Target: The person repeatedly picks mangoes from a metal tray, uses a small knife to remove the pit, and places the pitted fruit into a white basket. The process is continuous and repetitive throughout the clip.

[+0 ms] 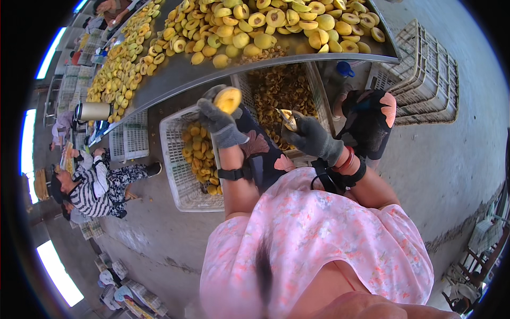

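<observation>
My left hand (pixel 221 119), in a grey glove, grips a yellow fruit half (pixel 228 100) above the rim of a white plastic crate (pixel 171 159) that holds many fruit halves (pixel 198 151). To its right, my gloved right hand (pixel 312 137) is closed around a small tool with a metal tip (pixel 283 115); a pale piece, perhaps fruit or pit, sits against it. Beneath and between the hands a second crate (pixel 324 105) holds brown pits or scraps (pixel 279 89). Many halved yellow-green fruits (pixel 255 24) lie heaped on the metal table (pixel 175 77) in front of me.
Stacked white crates (pixel 430 79) stand at the right, near a blue-lidded container (pixel 345 69). A metallic cylinder (pixel 93 111) is at the table's left edge. A person in a striped top (pixel 91 191) sits at the left, near more crates (pixel 129 137). The table's metal edge (pixel 279 63) runs just beyond my hands.
</observation>
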A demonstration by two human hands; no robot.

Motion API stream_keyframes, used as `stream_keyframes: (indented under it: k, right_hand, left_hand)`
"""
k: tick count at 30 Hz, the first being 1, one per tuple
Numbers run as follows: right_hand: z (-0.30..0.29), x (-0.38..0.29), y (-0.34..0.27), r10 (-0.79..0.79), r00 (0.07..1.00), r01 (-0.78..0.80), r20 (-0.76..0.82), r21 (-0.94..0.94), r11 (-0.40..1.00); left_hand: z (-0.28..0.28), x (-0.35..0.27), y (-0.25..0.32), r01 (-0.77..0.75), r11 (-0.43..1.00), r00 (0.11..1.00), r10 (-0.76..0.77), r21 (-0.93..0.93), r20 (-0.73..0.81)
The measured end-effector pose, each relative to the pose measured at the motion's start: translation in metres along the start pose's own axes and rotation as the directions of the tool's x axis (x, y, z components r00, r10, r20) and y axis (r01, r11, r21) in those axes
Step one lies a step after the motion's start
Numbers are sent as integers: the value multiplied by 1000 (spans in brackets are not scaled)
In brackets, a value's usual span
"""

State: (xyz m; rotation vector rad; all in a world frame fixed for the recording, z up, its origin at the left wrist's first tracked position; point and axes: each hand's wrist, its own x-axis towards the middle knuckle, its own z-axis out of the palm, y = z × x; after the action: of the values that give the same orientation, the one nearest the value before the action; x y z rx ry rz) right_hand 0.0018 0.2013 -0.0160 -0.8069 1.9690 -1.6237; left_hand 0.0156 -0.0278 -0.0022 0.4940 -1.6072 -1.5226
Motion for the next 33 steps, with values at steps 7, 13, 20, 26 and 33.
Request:
stream_keyframes:
  k: [7, 13, 20, 26, 33]
  right_hand:
    - [-9, 28, 40, 191, 971, -227, -145, -303, 925]
    - [-7, 25, 53, 161, 978, -193, -134, -284, 939]
    - [-18, 17, 43, 270, 955, -294, -123, -271, 917]
    - [-29, 16, 37, 247, 955, -276, -164, -194, 941]
    - [-31, 28, 22, 171, 946, -193, -276, -52, 980]
  left_hand:
    - [-121, 80, -5, -78, 305, 931, 363, 949, -40]
    - [2, 94, -44, -512, 424, 857, 301, 747, 417]
    - [153, 110, -98, -636, 169, 734, -170, 753, 658]
    - [168, 130, -121, -644, 192, 691, -267, 740, 671]
    - [120, 74, -90, -125, 946, 746, -108, 298, 657]
